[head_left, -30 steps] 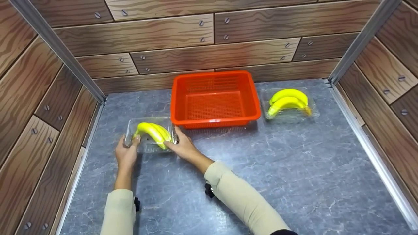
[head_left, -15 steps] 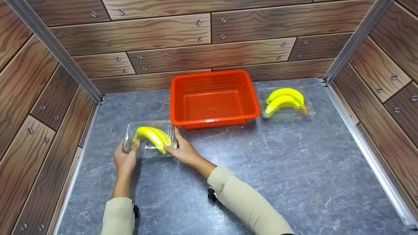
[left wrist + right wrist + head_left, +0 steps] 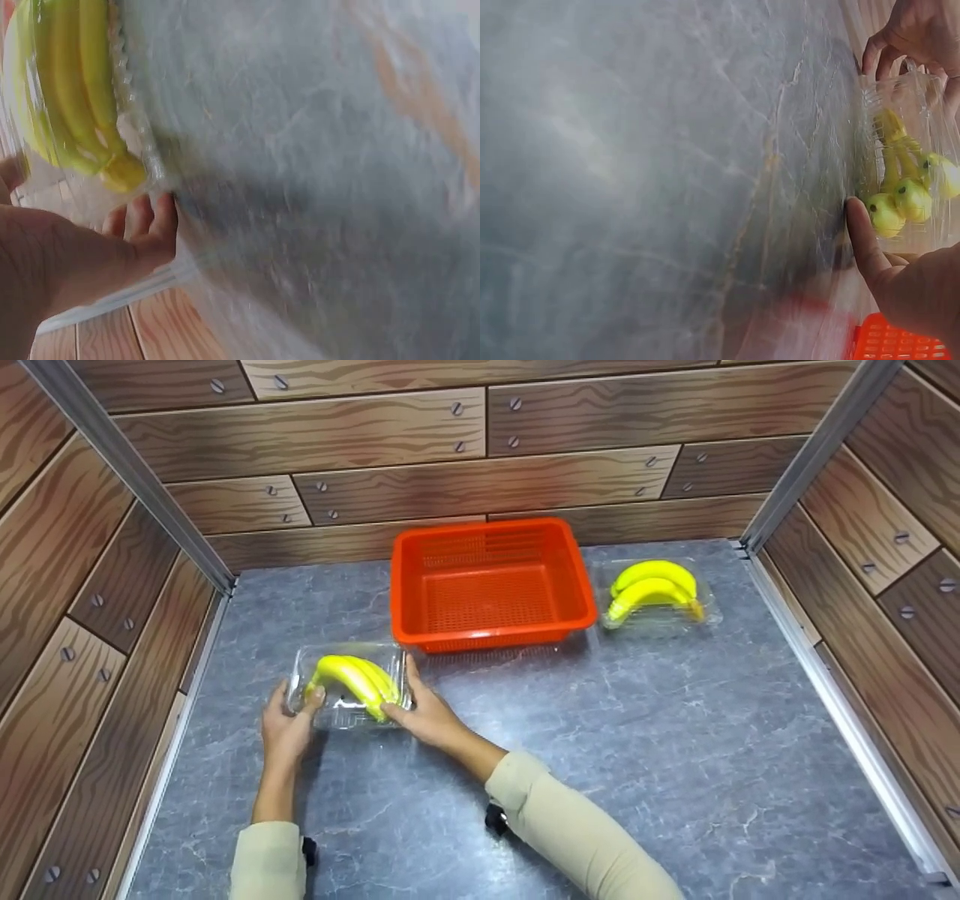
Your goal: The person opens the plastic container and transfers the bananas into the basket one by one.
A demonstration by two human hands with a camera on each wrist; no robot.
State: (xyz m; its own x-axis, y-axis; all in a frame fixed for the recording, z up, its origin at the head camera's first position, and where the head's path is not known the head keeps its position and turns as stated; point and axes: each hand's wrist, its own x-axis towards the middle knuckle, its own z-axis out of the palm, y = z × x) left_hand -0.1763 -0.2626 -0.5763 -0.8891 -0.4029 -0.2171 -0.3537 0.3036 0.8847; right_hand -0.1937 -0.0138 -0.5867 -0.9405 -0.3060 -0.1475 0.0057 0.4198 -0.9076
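Note:
A clear plastic clamshell box (image 3: 337, 712) with a bunch of yellow bananas (image 3: 352, 679) inside is held between both hands, left of centre in the head view. My left hand (image 3: 287, 731) grips its left end, thumb on top and fingers round the edge. The right hand (image 3: 431, 716) grips the opposite end, thumb near the banana tips. In the left wrist view, the left fingertips (image 3: 163, 225) show at the lower rim of the box. From the right wrist, rounded banana ends (image 3: 911, 199) show through the plastic.
Just behind the right hand stands a red plastic basket (image 3: 487, 607) with slotted sides. Another clear box of bananas (image 3: 656, 592) lies to its right. Wood-patterned walls (image 3: 375, 431) enclose the grey marbled tabletop (image 3: 637, 750) on three sides.
Both hands have drawn the boxed bananas slightly toward the person, a little away from the back wall. The grip looks the same. Basket and second box stay put while the view shifts slightly.

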